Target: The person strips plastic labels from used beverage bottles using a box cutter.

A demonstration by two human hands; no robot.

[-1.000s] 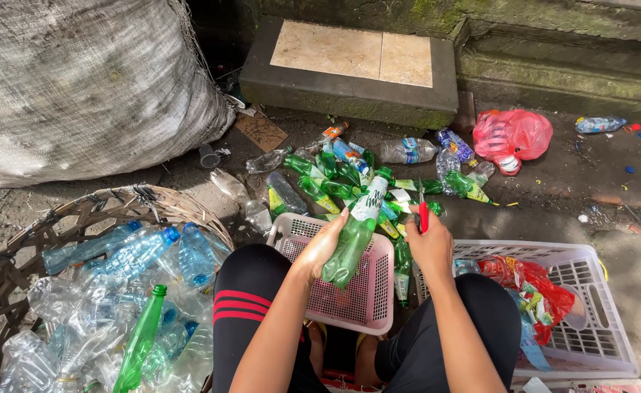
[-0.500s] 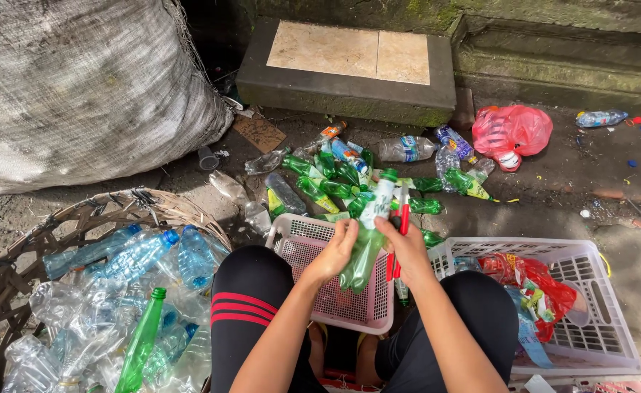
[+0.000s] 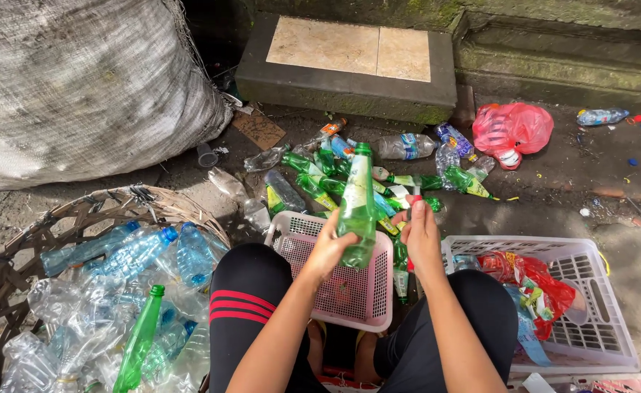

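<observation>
Green bottle [image 3: 357,207] is upright, cap up, held above the pink basket [image 3: 378,287] btwn my knees. My left hand [image 3: 329,247] has fingers clamped round its lower body. Right hand [image 3: 421,234] sits just beside it, fingers together on a small red tool [image 3: 413,199]; can't tell if it touches the bottle. Wicker basket [image 3: 80,211] of clear bottles to my left, white crate [image 3: 604,306] w/ wrappers to my right, bottle pile [image 3: 335,171] ahead.
</observation>
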